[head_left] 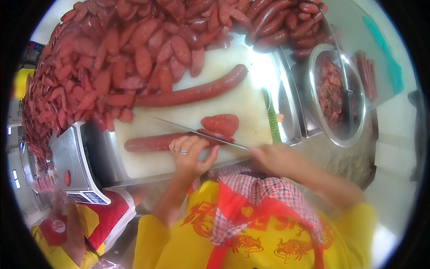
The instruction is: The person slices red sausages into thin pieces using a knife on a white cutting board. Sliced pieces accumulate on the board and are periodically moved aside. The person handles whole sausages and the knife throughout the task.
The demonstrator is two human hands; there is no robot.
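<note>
Sausage [154, 142] in left grip [190, 154], apparently closed.

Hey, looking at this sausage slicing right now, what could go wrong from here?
The left hand pins the sausage with its fingertips right beside the knife, so a slip could nick them. The slices just cut lie against the blade and may get in its way. The slice pile already crowds the board and could spill over the edge.
</note>
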